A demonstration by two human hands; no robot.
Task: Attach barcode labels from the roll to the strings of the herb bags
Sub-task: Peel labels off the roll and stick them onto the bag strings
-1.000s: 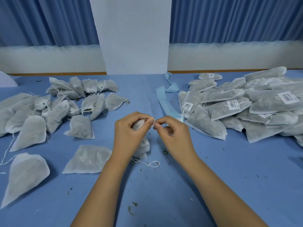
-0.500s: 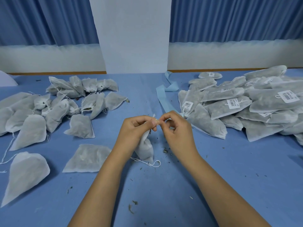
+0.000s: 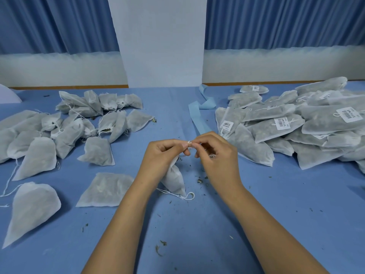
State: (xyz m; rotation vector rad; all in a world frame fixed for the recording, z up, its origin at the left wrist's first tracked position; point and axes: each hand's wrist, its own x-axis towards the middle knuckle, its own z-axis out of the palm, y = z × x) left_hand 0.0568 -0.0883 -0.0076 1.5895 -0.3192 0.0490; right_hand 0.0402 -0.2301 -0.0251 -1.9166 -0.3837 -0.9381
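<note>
The left hand point(image 3: 162, 157) and right hand point(image 3: 219, 157) meet, the fingers of both pinching a short white string point(image 3: 189, 142). The herb bag point(image 3: 173, 178) hangs below the left fingers, its bottom on the blue surface point(image 3: 197, 224).

Soft, even light is cast from above; faint shadows are thrown. Edges are bowed by wide-angle distortion.

The 2 bare forearms reach forward from the bottom edge and converge. The left hand point(image 3: 164, 155) and right hand point(image 3: 219, 157) meet fingertip to fingertip, fingers curled, both pinching the string point(image 3: 189, 142).
</note>
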